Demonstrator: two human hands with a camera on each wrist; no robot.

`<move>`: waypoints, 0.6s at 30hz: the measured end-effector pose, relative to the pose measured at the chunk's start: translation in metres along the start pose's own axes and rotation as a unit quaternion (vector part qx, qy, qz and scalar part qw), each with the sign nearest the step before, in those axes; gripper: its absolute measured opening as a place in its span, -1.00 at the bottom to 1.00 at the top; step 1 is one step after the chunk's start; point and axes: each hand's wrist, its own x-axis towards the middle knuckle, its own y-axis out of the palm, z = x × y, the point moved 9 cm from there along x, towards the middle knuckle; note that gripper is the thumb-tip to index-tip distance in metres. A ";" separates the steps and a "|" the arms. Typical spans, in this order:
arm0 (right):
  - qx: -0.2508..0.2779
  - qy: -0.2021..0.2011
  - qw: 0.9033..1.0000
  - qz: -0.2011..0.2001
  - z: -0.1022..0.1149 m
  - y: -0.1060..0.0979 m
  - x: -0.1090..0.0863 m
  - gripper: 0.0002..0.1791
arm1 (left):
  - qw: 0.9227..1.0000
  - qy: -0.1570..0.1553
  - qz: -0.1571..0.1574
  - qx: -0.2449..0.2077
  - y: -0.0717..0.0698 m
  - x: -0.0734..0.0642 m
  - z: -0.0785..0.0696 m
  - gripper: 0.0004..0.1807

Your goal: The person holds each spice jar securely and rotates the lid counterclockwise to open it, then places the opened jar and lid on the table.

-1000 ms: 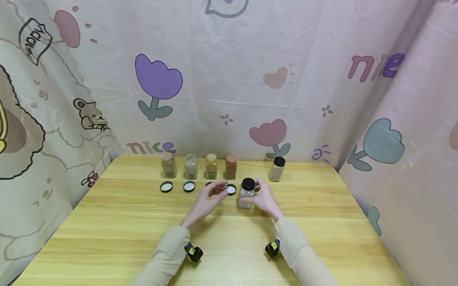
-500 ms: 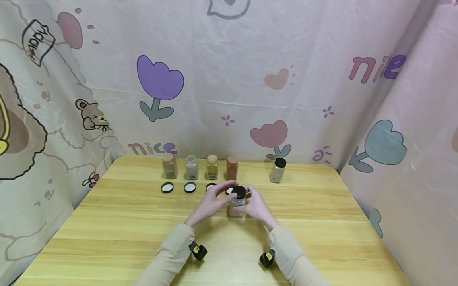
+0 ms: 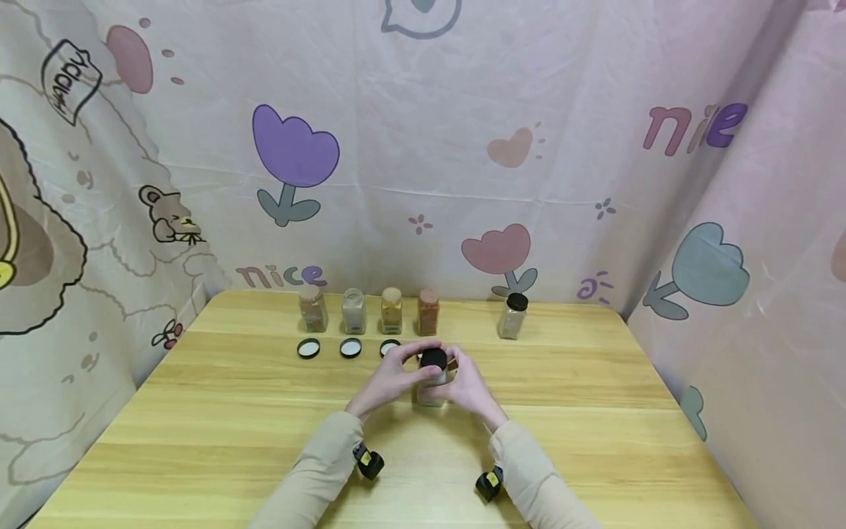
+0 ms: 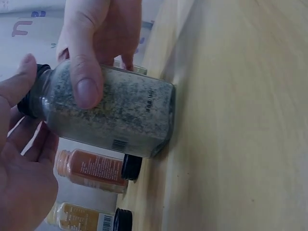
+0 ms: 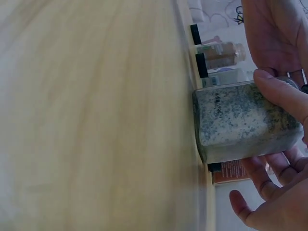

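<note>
A clear glass jar (image 3: 432, 397) with pale, dark-flecked contents stands upright near the middle of the wooden table, a black lid (image 3: 433, 358) on top. My right hand (image 3: 465, 383) grips its body, thumb (image 5: 279, 91) across the front and fingers behind. From the other side my left hand (image 3: 395, 376) holds the lid between thumb and fingers. In the left wrist view, the jar (image 4: 115, 108) shows small printed marks near its base, and my left hand (image 4: 24, 187) curves round the lid.
Lidless jars stand along the back: brown (image 3: 313, 314), white (image 3: 354, 316), yellow (image 3: 392, 316) and reddish (image 3: 428, 317). Black-rimmed lids (image 3: 308, 348) lie before them, one mostly hidden by my left hand. A capped jar (image 3: 512, 321) stands back right. A printed curtain (image 3: 423, 147) hangs behind.
The jar in my right hand has moved left and nearer to me. My left hand, apart from it a second ago, has come onto the black lid and holds it.
</note>
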 end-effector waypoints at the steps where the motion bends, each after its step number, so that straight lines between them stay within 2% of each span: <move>1: 0.000 -0.001 1.000 -0.001 0.000 0.000 0.000 -0.36 | 1.000 0.002 -0.003 -0.001 0.000 0.000 0.000 -0.45; 4: 0.005 -0.003 1.000 -0.005 0.000 -0.001 0.000 -0.36 | 1.000 0.008 -0.019 0.000 -0.001 0.000 -0.002 -0.47; 11: -0.005 -0.016 1.000 -0.007 0.001 -0.001 0.001 -0.38 | 0.996 0.027 -0.083 0.026 -0.005 -0.004 -0.007 -0.52; 18: -0.007 -0.013 1.000 -0.016 -0.001 0.000 0.001 -0.38 | 0.990 0.055 -0.113 0.068 -0.005 -0.007 -0.012 -0.53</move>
